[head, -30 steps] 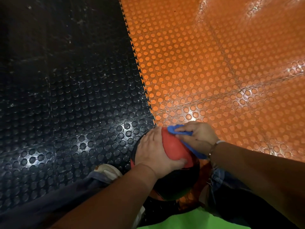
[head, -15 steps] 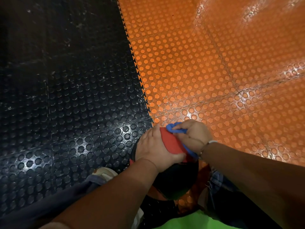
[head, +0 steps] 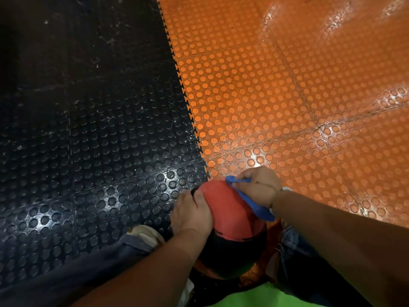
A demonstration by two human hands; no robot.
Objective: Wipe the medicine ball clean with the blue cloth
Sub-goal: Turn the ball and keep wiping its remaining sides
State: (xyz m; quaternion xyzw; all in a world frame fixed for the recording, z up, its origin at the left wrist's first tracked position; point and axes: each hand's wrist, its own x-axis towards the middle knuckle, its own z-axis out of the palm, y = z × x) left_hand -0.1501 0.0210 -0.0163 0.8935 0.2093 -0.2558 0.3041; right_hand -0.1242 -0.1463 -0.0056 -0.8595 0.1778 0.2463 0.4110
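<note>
On a studded gym floor, where a black mat (head: 88, 151) meets an orange mat (head: 287, 103) along a toothed seam, a person bends over a medicine ball (head: 230, 211) held low between the legs, just at the near end of that seam. The ball's upper half is red and its lower half black; whether it rests on the floor or on the lap cannot be told from the head view.

The left hand (head: 192, 212) lies on the ball's left side, its fingers curved round the surface and gripping it, the thumb up against the red panel. The right hand (head: 259, 187) is on the ball's upper right, fingers curled tight around a blue cloth (head: 254, 204), which it presses against the red panel. One end of the cloth sticks out past the fingertips at the top of the ball; the other trails down under the wrist. A pale wristband (head: 287, 189) shows on the right wrist.

Beside the left forearm, a light shoe (head: 143, 234) pokes out from a dark trouser leg (head: 99, 264) on the black mat. A bright green shirt (head: 254, 295) edges the bottom of the frame.
</note>
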